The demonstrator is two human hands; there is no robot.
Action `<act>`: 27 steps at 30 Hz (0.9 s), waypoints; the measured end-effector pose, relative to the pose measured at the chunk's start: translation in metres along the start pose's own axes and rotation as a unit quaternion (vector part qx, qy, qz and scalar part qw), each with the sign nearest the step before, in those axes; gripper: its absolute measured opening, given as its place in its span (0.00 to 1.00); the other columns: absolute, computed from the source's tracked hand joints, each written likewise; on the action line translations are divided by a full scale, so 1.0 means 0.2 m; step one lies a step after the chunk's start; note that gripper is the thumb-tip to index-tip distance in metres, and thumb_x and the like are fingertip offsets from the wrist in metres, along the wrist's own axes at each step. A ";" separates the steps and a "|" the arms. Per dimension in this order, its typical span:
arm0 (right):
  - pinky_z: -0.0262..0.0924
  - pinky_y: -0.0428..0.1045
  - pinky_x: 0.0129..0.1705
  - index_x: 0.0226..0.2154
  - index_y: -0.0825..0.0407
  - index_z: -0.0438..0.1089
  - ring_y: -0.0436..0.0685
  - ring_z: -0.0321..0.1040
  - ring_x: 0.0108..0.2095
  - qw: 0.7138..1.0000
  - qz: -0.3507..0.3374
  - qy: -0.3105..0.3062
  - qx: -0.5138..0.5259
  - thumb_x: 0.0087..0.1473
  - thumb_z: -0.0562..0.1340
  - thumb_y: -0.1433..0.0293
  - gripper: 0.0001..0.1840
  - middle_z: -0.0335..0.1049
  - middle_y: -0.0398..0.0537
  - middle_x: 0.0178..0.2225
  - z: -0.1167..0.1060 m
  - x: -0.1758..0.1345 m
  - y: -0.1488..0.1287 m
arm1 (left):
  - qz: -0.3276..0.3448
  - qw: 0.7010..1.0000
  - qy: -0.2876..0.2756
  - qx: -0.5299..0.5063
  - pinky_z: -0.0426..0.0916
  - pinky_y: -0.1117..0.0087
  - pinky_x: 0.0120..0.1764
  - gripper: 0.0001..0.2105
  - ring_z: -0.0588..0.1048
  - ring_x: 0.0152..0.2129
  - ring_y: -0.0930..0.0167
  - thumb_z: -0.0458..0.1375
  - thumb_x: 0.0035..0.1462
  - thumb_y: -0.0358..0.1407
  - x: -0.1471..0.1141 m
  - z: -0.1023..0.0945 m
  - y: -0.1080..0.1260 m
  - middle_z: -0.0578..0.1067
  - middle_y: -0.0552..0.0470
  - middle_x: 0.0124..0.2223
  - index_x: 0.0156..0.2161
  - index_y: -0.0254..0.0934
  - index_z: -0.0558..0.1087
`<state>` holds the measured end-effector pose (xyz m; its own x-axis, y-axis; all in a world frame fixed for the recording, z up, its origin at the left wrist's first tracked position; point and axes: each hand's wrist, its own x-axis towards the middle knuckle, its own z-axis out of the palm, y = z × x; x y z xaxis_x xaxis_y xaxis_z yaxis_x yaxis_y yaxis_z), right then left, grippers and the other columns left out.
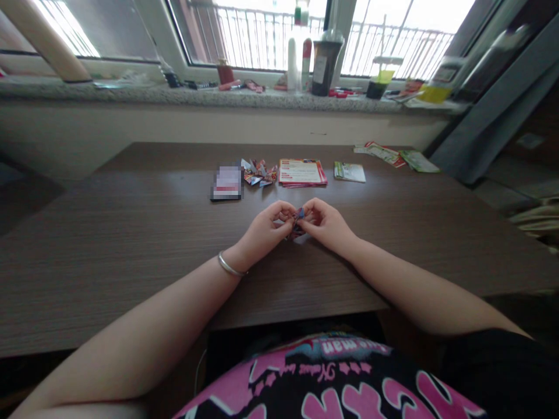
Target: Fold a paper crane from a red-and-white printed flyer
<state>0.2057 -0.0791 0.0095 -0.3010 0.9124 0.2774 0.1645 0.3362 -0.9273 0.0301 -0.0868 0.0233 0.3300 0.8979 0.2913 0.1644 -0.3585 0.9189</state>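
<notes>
My left hand [273, 224], with a silver bangle [227, 266] at its wrist, pinches one side of a small folded piece of patterned paper [299, 215]. From the other side, my right hand [327, 226] grips the same paper between thumb and fingers. The fingertips nearly meet and cover much of it, so its full shape is hidden. Just beyond my hands lies a pile of similar folded paper pieces [261, 173] in orange, white and blue. A stack of printed cards [302, 172] with red edges lies to the right of that pile.
A phone-like item [227, 183] with a blurred screen lies left of the pile. Smaller cards [349, 171] and loose paper strips [384, 153] are farther right on the brown table [131, 233]. Cups and bottles crowd the stone windowsill [262, 100], including a dark cup [325, 67].
</notes>
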 end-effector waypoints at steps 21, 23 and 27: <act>0.66 0.47 0.31 0.36 0.49 0.61 0.50 0.71 0.27 0.994 0.071 -0.034 0.080 0.43 0.68 0.66 0.19 0.72 0.38 0.28 0.00 0.04 0.07 | -0.143 0.970 -0.063 -0.187 0.72 0.74 0.34 0.20 0.78 0.30 0.74 0.67 0.46 0.32 0.02 -0.02 -0.07 0.77 0.53 0.34 0.43 0.34 0.66; 0.67 0.47 0.30 0.36 0.49 0.61 0.51 0.72 0.27 0.991 0.084 -0.039 0.098 0.43 0.69 0.65 0.20 0.73 0.38 0.27 0.00 0.03 0.06 | -0.159 0.965 -0.043 -0.204 0.72 0.75 0.33 0.20 0.78 0.30 0.74 0.68 0.45 0.34 0.02 -0.02 -0.06 0.77 0.51 0.36 0.42 0.33 0.67; 0.67 0.48 0.32 0.33 0.50 0.62 0.51 0.72 0.27 0.988 0.104 -0.048 0.100 0.43 0.69 0.65 0.17 0.73 0.39 0.27 0.00 0.03 0.04 | -0.182 0.957 -0.034 -0.223 0.72 0.76 0.33 0.21 0.77 0.31 0.74 0.69 0.45 0.39 0.01 -0.02 -0.04 0.77 0.48 0.40 0.42 0.32 0.69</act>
<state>0.2050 -0.0704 0.0031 -0.3698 0.9273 0.0583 0.0467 0.0812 -0.9956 0.0259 -0.0809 0.0167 0.3878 0.9188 -0.0732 -0.1292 0.1328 0.9827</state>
